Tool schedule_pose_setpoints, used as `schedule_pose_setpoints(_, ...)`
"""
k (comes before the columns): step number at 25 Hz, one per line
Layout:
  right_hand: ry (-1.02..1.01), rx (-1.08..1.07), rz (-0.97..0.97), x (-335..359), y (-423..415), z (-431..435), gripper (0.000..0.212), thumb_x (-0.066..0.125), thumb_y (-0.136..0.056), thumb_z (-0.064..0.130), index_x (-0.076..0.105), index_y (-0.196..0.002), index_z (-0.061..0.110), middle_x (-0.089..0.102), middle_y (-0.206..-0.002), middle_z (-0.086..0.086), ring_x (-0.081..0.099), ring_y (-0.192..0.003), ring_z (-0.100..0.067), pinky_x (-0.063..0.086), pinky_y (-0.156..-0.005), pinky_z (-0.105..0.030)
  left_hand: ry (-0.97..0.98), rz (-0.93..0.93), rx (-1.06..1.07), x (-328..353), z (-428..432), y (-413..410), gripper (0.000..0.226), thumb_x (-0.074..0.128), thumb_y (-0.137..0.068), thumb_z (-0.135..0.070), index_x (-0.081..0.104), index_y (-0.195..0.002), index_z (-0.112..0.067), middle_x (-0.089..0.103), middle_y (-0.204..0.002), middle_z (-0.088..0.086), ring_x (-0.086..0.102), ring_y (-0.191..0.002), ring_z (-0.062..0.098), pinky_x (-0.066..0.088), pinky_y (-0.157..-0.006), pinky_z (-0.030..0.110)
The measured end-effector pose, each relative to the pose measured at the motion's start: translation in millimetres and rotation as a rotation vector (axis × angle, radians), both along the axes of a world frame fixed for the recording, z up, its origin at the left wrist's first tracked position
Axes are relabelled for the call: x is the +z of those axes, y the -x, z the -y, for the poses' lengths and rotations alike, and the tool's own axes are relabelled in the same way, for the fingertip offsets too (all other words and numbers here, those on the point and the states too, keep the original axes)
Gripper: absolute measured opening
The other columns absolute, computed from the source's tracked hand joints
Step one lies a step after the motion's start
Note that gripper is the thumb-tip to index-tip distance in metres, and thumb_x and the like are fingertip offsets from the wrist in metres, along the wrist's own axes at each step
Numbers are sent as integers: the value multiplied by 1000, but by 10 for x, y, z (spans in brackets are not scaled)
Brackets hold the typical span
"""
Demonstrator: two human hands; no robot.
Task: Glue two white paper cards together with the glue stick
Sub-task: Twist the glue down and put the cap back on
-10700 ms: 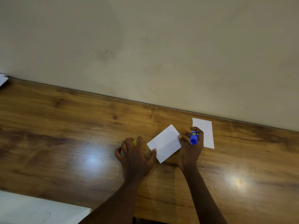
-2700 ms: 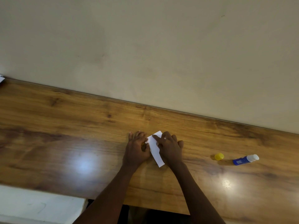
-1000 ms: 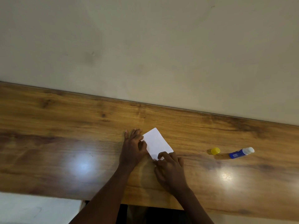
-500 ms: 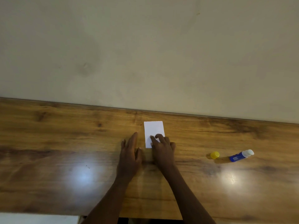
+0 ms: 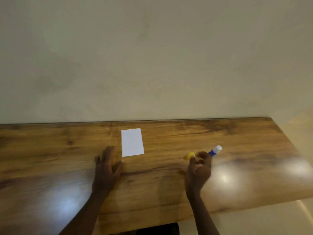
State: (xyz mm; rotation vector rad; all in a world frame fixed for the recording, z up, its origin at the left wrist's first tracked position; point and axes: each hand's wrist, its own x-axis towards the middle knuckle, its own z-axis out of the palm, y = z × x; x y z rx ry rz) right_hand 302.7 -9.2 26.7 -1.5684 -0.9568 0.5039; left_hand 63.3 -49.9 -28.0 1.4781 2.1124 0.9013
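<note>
A white paper card [image 5: 132, 142] lies flat on the wooden table [image 5: 237, 141], near the back edge; only one white rectangle shows, no second card apart from it. My left hand [image 5: 107, 164] rests flat and open on the table just left of and below the card, not touching it. My right hand [image 5: 199, 168] is blurred, fingers apart, right at the yellow cap [image 5: 191, 155] and the blue glue stick [image 5: 214, 150], which lies uncapped with its white tip up-right. I cannot tell if the fingers touch either.
A plain beige wall rises behind the table. The table's right end [image 5: 288, 150] slants off at the right, with pale floor beyond it. Glare spots sit on the wood at lower left and at the right.
Both hands have let go of the card, which stays flat. My right hand has swung right to the cap and glue stick. The left hand has pulled back a little. The view has shifted right.
</note>
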Motion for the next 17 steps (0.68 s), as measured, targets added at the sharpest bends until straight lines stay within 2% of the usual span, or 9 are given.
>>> schedule_pose_setpoints(2, -17, -131, -51, 26, -361, 17, 37, 66, -73, 1, 45, -102, 9, 46, -96, -8, 45, -79, -26, 40, -68, -39, -8, -108, -56, 61, -23, -99, 76, 38, -73, -57, 37, -134, -11, 32, -145, 18, 26, -134, 38, 12, -109, 59)
schedule_pose_setpoints(3, -11, -147, -58, 11, -498, -12, 48, 71, -68, 4, 42, -106, 9, 41, -100, -8, 43, -81, -28, 39, -70, -39, -22, -104, -81, 119, -67, -235, 78, 41, -71, -59, 37, -133, -13, 30, -147, 15, 24, -136, 34, 10, -110, 56)
schedule_pose_setpoints(5, 40, -70, -78, -51, -702, -99, 67, 77, -62, 8, 35, -115, 11, 37, -111, -10, 43, -92, -31, 42, -75, -42, 12, 52, -166, 234, -222, -694, 82, 55, -68, -58, 35, -135, -15, 29, -148, 12, 25, -136, 29, 13, -112, 48)
schedule_pose_setpoints(7, 106, 100, -63, -84, -863, -203, 76, 79, -62, 11, 33, -123, 16, 37, -121, -8, 44, -101, -25, 44, -80, -40, 94, 249, -278, 332, -449, -1318, 83, 72, -69, -42, 31, -137, -17, 32, -146, 10, 28, -134, 26, 25, -110, 40)
schedule_pose_setpoints(8, 152, 184, -42, -100, -930, -264, 74, 78, -64, 11, 35, -125, 16, 39, -122, -4, 45, -102, -22, 44, -81, -38, 126, 302, -304, 348, -558, -1618, 82, 75, -69, -32, 32, -137, -19, 35, -144, 8, 31, -132, 25, 30, -108, 37)
schedule_pose_setpoints(10, 236, 297, 7, -119, -1032, -376, 56, 72, -71, 8, 45, -120, 12, 46, -115, -1, 49, -102, -20, 45, -83, -37, 164, 292, -315, 280, -753, -2047, 71, 71, -72, -22, 37, -134, -24, 41, -139, 3, 34, -128, 24, 32, -106, 35)
schedule_pose_setpoints(13, 279, 373, 111, -168, -1128, -483, 19, 63, -78, 6, 60, -97, 7, 62, -90, -12, 59, -88, -34, 46, -76, -41, 125, 167, -357, 184, -935, -2254, 39, 61, -81, -13, 56, -119, -19, 55, -127, 2, 42, -121, 22, 24, -100, 24)
schedule_pose_setpoints(15, 279, 410, 108, -150, -1129, -494, 10, 61, -80, 7, 59, -89, 10, 64, -83, -16, 58, -81, -34, 45, -70, -40, 77, 241, -305, 264, -973, -2190, 25, 60, -81, -6, 64, -105, -13, 64, -113, 2, 52, -108, 15, 33, -91, 19)
schedule_pose_setpoints(17, 249, 466, 62, -45, -1054, -469, 9, 57, -84, 9, 53, -86, 17, 61, -82, -12, 55, -78, -28, 42, -66, -33, 39, 337, -253, 465, -986, -2035, 21, 54, -84, -2, 65, -101, -10, 65, -104, 3, 55, -95, 10, 39, -77, 14)
